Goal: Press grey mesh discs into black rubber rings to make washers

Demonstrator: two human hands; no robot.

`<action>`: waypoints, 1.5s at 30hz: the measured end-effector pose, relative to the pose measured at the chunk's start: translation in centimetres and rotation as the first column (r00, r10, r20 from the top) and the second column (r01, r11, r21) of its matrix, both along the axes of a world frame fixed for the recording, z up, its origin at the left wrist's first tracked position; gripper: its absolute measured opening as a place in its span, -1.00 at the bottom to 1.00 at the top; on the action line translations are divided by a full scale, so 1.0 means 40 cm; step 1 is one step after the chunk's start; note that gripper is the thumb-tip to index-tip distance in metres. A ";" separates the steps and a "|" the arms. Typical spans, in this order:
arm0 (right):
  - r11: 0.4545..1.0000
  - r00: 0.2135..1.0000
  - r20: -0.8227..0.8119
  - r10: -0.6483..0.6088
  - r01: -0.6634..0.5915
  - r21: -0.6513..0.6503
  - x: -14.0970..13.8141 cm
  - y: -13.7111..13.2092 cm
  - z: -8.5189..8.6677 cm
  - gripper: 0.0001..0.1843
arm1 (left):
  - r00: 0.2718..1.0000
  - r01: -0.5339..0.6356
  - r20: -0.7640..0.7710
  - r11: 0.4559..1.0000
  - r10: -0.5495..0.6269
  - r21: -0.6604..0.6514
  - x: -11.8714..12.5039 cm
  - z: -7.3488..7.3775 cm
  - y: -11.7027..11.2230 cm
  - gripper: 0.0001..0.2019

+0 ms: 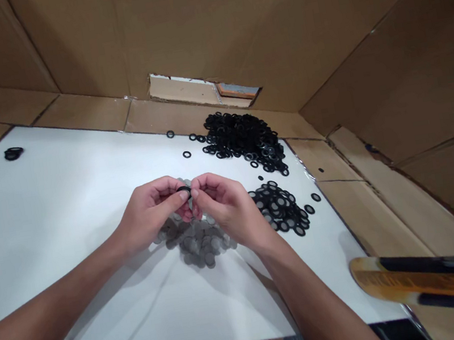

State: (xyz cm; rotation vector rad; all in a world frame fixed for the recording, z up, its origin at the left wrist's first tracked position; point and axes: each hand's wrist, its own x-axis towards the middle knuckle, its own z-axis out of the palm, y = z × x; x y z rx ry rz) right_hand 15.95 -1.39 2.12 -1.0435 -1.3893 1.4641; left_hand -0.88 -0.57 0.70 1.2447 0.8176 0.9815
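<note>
Both my hands meet above the middle of the white board. My left hand (151, 210) pinches a black rubber ring (184, 189) between thumb and fingers. From the other side, my right hand (223, 202) is closed with thumb and fingertips at the ring's edge. Whether a disc sits inside the ring is hard to see. Under the hands lies a pile of small grey mesh discs (202, 245), partly covered by them. Right of my right hand is a heap of black rings with grey discs in them (280, 207).
A large heap of plain black rings (243, 136) lies at the back right, with a few loose ones nearby. A small black stack (13, 153) sits far left. Cardboard walls (204, 24) enclose the white board (81, 176). A yellow and black object (420, 277) juts in at right.
</note>
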 end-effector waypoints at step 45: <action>0.996 0.994 0.075 -0.085 0.086 -0.012 0.001 0.001 0.004 -0.83 | 0.999 0.018 -0.036 0.999 -0.020 -0.037 -0.003 -0.003 0.010 -0.86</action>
